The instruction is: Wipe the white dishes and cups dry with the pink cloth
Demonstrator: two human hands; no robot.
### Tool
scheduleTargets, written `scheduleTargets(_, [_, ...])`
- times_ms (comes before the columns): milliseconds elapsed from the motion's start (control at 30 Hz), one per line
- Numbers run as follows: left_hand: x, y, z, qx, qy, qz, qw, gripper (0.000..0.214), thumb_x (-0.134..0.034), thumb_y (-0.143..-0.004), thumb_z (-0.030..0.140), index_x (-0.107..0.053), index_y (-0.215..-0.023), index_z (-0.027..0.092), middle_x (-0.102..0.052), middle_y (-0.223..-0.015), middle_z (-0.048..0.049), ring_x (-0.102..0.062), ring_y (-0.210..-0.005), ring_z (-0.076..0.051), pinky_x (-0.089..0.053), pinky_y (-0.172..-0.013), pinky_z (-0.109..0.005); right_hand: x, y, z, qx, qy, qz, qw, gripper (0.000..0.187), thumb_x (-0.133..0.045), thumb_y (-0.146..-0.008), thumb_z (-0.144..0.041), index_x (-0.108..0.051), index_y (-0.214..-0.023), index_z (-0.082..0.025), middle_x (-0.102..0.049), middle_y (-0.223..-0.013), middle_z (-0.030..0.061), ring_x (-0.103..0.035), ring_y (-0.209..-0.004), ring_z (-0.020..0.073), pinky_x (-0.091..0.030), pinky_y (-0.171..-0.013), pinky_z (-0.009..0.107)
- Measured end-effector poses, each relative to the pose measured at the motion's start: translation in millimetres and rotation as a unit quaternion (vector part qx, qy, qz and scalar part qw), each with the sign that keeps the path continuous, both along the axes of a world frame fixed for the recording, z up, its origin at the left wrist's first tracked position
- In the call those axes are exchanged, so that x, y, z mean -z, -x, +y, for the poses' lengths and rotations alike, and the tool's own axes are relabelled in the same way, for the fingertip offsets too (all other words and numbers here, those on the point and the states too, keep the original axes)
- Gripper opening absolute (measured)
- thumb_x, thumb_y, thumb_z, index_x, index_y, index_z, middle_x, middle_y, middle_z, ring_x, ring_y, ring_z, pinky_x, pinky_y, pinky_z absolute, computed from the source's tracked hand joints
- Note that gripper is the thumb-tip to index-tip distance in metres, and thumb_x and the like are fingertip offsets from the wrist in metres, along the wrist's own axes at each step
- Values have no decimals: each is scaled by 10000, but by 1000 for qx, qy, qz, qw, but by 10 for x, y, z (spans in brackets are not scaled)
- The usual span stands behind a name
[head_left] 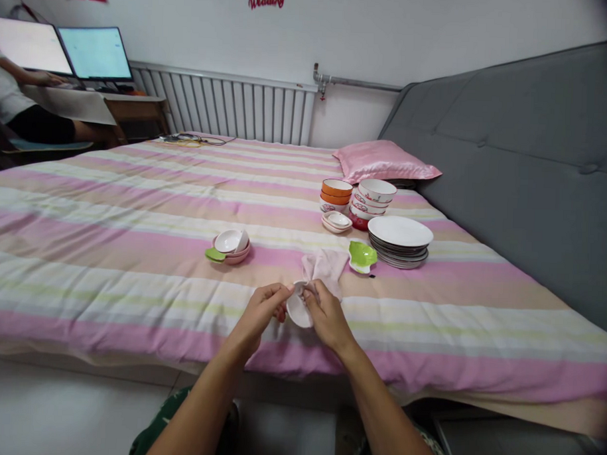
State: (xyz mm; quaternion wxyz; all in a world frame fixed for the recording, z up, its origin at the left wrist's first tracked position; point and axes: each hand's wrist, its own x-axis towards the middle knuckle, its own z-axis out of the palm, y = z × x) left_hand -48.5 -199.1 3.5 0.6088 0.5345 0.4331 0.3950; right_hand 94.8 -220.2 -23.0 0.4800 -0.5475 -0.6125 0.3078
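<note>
A small white dish (298,312) is tilted between my two hands near the front edge of the bed. My left hand (267,307) is closed on the dish's left rim. Fingers of my right hand (329,316) are closed at its right side, the thumb reaching inside. A pale pink cloth (331,263) runs from behind the dish to my right fingers, which seem to pinch it against the rim; the exact grip is partly hidden. Just beyond, a green leaf-shaped dish (363,255) rests on the bedspread.
Stacked plates (401,231), white bowls (377,189), orange bowls (336,186) and small dishes (336,221) stand right of centre. Left lie nested small dishes (230,242) with a green handle. A pink pillow (385,161) leans near the grey headboard (516,135). A person sits by monitors at far left.
</note>
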Motion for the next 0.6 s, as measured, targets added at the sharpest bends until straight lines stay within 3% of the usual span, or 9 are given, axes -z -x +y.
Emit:
scheduleTargets(100, [26, 1, 5, -4, 0, 2, 1000, 383, -569, -761, 482, -525, -597, 139, -449, -529, 31, -416, -496, -80, -335, -501, -199, -3, 3, -3, 2, -4, -7, 1000, 167, -389, -872, -302, -517, -832, -202, -625, -778, 10, -577, -703, 163, -410, -632, 249])
scheduleTargets(233, [12, -18, -8, 3, 16, -7, 1000, 376, -575, -754, 500, -597, -692, 130, -501, -601, 11, -490, -571, -103, -414, -575, -223, 30, -1, 24, 63, -11, 5, 998, 185, -385, -871, -324, -521, -845, -202, -624, -770, 19, -574, -706, 171, -409, -649, 260])
scheduleTargets(400, [-15, -60, -32, 68, 24, 0, 997, 354, -687, -678, 427, -657, -839, 113, -604, -736, -35, -556, -684, -134, -441, -655, -246, 92, -24, 76, 137, -4, 40, 990, 197, -371, -861, -348, -507, -865, -206, -636, -840, 44, -582, -773, 193, -417, -689, 285])
scheduleTargets(600, [0, -72, -31, 85, 19, -10, 996, 370, -684, -694, 400, -664, -914, 103, -633, -787, -53, -560, -701, -130, -432, -675, -242, 89, -31, 78, 138, -1, 43, 990, 198, -369, -864, -354, -500, -859, -204, -639, -846, 47, -584, -779, 195, -415, -710, 294])
